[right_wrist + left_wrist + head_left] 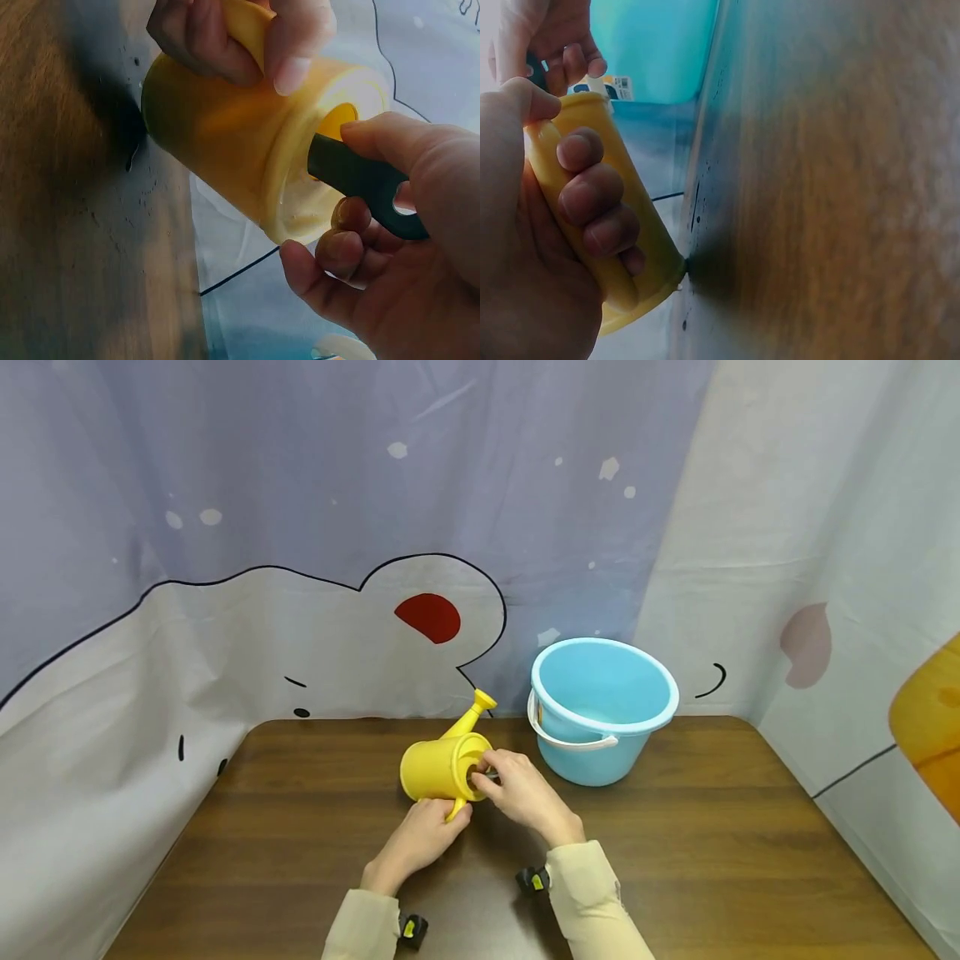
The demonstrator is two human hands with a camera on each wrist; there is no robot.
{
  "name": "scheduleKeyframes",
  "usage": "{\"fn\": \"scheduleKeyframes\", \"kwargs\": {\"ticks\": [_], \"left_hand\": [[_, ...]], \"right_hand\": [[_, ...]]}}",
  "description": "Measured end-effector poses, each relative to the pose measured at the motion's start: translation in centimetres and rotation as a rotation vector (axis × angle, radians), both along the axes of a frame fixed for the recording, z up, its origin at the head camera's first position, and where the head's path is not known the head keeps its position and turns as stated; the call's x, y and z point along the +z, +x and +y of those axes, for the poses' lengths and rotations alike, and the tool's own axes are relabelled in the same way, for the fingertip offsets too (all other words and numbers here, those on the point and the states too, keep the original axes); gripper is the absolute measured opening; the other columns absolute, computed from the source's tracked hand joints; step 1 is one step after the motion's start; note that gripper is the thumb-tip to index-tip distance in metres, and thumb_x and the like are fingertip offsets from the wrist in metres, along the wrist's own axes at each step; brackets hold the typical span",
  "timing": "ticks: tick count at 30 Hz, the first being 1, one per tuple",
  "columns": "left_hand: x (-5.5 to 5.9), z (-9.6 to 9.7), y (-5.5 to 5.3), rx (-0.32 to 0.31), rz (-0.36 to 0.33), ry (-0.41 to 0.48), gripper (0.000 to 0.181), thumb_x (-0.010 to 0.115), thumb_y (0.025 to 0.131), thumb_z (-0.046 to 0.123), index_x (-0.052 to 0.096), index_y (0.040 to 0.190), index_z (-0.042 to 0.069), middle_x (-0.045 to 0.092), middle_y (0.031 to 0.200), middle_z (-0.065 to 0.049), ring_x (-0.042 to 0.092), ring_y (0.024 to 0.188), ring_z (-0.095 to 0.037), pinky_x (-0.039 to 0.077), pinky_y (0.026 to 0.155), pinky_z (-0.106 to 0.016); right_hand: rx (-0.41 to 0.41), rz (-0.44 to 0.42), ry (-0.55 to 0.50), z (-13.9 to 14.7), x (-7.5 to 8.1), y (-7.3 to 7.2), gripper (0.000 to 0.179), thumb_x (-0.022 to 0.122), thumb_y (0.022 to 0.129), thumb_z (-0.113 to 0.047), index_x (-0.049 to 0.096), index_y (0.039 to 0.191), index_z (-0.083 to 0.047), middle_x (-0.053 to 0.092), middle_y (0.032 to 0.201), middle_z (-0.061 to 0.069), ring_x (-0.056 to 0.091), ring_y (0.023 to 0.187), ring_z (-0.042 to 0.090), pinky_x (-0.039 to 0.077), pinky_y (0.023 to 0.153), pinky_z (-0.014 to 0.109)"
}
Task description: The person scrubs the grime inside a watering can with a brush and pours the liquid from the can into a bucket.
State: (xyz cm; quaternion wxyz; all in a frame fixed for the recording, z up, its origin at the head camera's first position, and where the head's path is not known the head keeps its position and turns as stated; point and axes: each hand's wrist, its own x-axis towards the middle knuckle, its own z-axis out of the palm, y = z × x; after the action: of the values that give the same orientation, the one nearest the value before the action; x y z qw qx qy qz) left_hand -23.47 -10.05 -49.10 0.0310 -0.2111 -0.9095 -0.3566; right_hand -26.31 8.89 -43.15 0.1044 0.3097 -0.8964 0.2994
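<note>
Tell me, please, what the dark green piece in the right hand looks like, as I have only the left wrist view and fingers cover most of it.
Observer: The right wrist view shows that the dark green piece has a hole through it, near the end away from the opening.
Operator: Thank you; which way does the spout of the yellow watering can point?
Observer: In the head view it points away from the person, slanting to the right.
Operator: And could you say how the light blue bucket stands?
Observer: The head view shows it upright on the wooden table.
</note>
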Motion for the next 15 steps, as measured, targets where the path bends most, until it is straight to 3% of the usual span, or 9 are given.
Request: {"fn": "scheduleKeyframes", "kwargs": {"ticks": [15], "left_hand": [[0.3, 0.0, 0.2, -0.006, -0.033, 0.016, 0.042, 0.053, 0.1, 0.028, 0.044, 0.06, 0.019, 0.034, 0.054, 0.012, 0.03, 0.048, -0.003, 0.029, 0.048, -0.023]], "right_hand": [[0.013, -0.059, 0.003, 1.7, 2.1, 0.8, 0.006, 0.064, 0.088, -0.016, 0.061, 0.083, -0.017, 0.056, 0.073, -0.011, 0.052, 0.066, 0.008, 0.046, 0.061, 0.025]]}}
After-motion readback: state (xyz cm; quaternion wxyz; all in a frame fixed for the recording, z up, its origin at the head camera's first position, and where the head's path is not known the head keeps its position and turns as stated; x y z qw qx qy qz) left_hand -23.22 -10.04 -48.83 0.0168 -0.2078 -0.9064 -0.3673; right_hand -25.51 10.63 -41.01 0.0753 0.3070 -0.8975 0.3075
